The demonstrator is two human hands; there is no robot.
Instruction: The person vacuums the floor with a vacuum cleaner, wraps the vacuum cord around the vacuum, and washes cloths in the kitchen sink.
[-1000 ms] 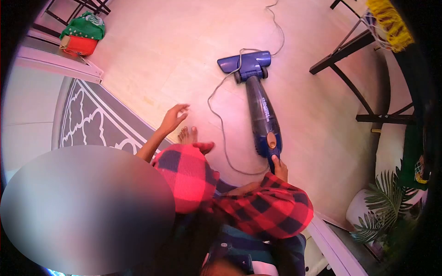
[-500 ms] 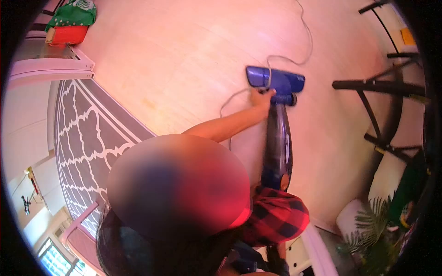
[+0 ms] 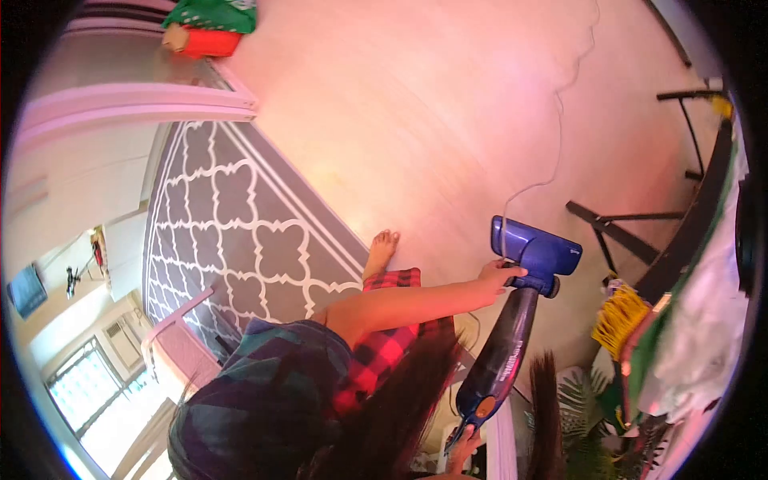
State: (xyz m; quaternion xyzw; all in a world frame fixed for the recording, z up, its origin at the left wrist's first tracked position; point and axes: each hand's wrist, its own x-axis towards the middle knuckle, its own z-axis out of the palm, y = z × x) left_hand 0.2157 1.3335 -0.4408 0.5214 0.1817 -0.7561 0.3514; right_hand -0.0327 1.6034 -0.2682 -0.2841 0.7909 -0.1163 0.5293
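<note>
A corded stick vacuum cleaner with a dark body, an orange round part and a blue floor head is tilted across the right of the view, head end away from me. My left hand is closed round the neck, just behind the floor head. At the handle end, near the bottom edge, my right hand is wrapped round the handle, partly cut off by the frame. The thin grey cord runs past the floor head and away over the floor.
A grey rug with white lattice lies left, beside my bare foot. Black metal legs stand right, near a yellow fringed cloth and a leafy plant. Green and red bags sit at upper left. Dark hair hangs across the lower view.
The view has shifted. The vacuum cleaner now appears lower and further right, more tilted, with its handle and my right hand visible. My left hand stays near the floor head.
</note>
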